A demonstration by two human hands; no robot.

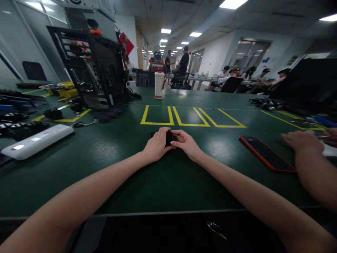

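My left hand (pixel 157 144) is wrapped over a small black object (pixel 169 139) just above or on the green table, near the middle of the head view. From the other side, my right hand (pixel 186 143) closes thumb and fingers on the right end of that object. Fingers cover most of it, so its kind cannot be made out. A dark end of it also pokes out to the left of my left hand. Both forearms reach in from the lower corners.
Yellow tape outlines (pixel 158 123) lie beyond my hands, with a white and red tumbler (pixel 158 84) behind. On the left are a white power strip (pixel 39 141) and an open black computer case (pixel 101 66). An orange-edged phone (pixel 267 153) and another person's hand (pixel 302 140) are at right.
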